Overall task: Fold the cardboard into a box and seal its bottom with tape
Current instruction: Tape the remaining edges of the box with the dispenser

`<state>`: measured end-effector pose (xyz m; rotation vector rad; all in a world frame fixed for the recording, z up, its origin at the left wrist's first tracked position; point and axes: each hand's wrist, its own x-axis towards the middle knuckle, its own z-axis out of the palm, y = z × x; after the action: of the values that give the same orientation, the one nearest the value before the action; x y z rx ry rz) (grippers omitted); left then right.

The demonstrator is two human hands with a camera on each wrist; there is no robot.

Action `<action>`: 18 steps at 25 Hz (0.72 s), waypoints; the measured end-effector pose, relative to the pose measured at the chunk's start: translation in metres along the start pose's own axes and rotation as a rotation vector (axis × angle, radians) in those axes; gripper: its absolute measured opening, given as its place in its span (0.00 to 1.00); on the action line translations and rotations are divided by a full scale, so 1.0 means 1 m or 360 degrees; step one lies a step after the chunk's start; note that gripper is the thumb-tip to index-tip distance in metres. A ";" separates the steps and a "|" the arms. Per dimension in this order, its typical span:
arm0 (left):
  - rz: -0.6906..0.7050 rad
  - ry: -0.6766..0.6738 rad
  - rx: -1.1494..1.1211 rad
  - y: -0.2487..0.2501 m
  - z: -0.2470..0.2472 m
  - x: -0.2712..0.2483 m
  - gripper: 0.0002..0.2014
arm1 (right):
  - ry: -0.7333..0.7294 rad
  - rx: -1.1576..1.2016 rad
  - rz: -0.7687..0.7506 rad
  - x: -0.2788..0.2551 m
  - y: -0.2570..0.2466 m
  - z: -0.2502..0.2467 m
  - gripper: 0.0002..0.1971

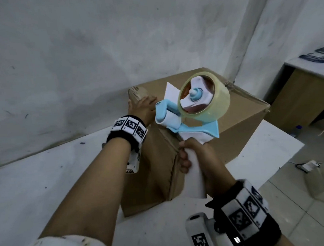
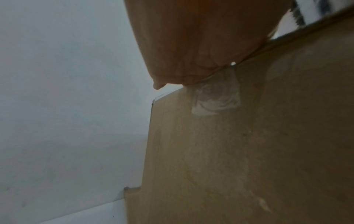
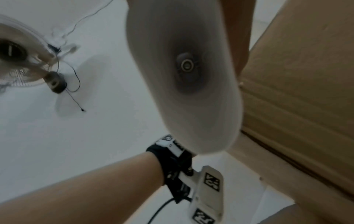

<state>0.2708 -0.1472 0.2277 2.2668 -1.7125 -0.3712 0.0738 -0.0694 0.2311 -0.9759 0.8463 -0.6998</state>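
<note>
A brown cardboard box [image 1: 241,128] stands on a white table [image 1: 46,190], its closed flaps facing up. My left hand [image 1: 143,107] rests flat on the box's far left top edge, fingers laid over the corner. In the left wrist view the palm [image 2: 191,45] presses the box edge above a strip of clear tape [image 2: 216,97] stuck on the box side [image 2: 249,151]. My right hand [image 1: 195,157] grips the white handle of a blue and white tape dispenser [image 1: 191,109], raised above the box with its clear tape roll [image 1: 203,96] uppermost. The right wrist view shows the handle's butt [image 3: 184,72] beside the box [image 3: 298,75].
A grey wall [image 1: 74,52] rises close behind the table. A wooden desk [image 1: 306,96] stands at the right, with a small white device and cable [image 1: 309,165] on the tiled floor. A fan [image 3: 19,60] hangs on the wall in the right wrist view.
</note>
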 end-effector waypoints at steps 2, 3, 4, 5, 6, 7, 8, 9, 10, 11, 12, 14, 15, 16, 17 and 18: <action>0.0011 -0.0025 0.0032 -0.004 0.003 0.003 0.22 | -0.0058 0.0077 0.0064 -0.020 -0.006 -0.010 0.18; 0.0017 -0.0021 0.0025 -0.005 0.003 0.002 0.22 | -0.0060 0.0091 0.0086 -0.035 -0.010 -0.019 0.17; 0.0033 -0.0009 -0.0002 -0.004 0.003 0.004 0.21 | -0.0034 0.0101 0.0087 -0.050 -0.013 -0.030 0.15; 0.0040 0.0000 -0.0024 -0.004 0.003 0.005 0.21 | 0.0007 0.0093 0.0076 -0.063 -0.014 -0.041 0.12; 0.0043 -0.0002 -0.0043 -0.004 0.005 0.005 0.21 | 0.0047 0.0056 0.0060 -0.074 -0.012 -0.049 0.10; 0.0043 -0.0014 -0.0047 -0.005 0.005 0.004 0.21 | 0.0064 0.0004 0.0036 -0.078 -0.007 -0.054 0.09; 0.0045 -0.0027 -0.0040 -0.003 0.006 0.003 0.21 | 0.0076 -0.0045 0.0014 -0.081 0.000 -0.060 0.09; 0.0043 -0.0055 -0.0003 -0.001 0.005 0.002 0.21 | 0.0088 -0.0096 -0.0015 -0.081 0.008 -0.062 0.09; 0.0032 -0.0079 0.0065 -0.001 0.004 0.001 0.22 | 0.0101 -0.0150 -0.0049 -0.079 0.015 -0.062 0.08; 0.0006 -0.0082 0.0150 0.002 0.001 -0.003 0.23 | 0.0099 -0.0185 -0.0082 -0.078 0.022 -0.062 0.06; -0.0015 -0.0036 0.0218 0.003 0.000 -0.006 0.24 | 0.0081 -0.0205 -0.0105 -0.077 0.027 -0.061 0.06; 0.0041 0.0124 0.0163 0.015 0.002 -0.028 0.25 | 0.0040 -0.0239 -0.0150 -0.076 0.032 -0.067 0.11; 0.0139 0.0164 0.0027 0.024 0.008 -0.040 0.24 | 0.0032 -0.0255 -0.0173 -0.074 0.032 -0.069 0.14; 0.0242 0.0132 -0.0112 0.031 0.015 -0.053 0.25 | 0.0030 -0.0263 -0.0189 -0.074 0.033 -0.070 0.15; 0.0302 0.0052 -0.0120 0.038 0.023 -0.065 0.28 | 0.0033 -0.0280 -0.0202 -0.073 0.034 -0.070 0.16; 0.0281 -0.0017 -0.0030 0.042 0.030 -0.074 0.31 | 0.0031 -0.0298 -0.0198 -0.073 0.035 -0.069 0.16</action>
<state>0.2026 -0.0887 0.2182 2.0833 -1.8886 -0.3596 -0.0175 -0.0242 0.1999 -1.1996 0.8850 -0.7467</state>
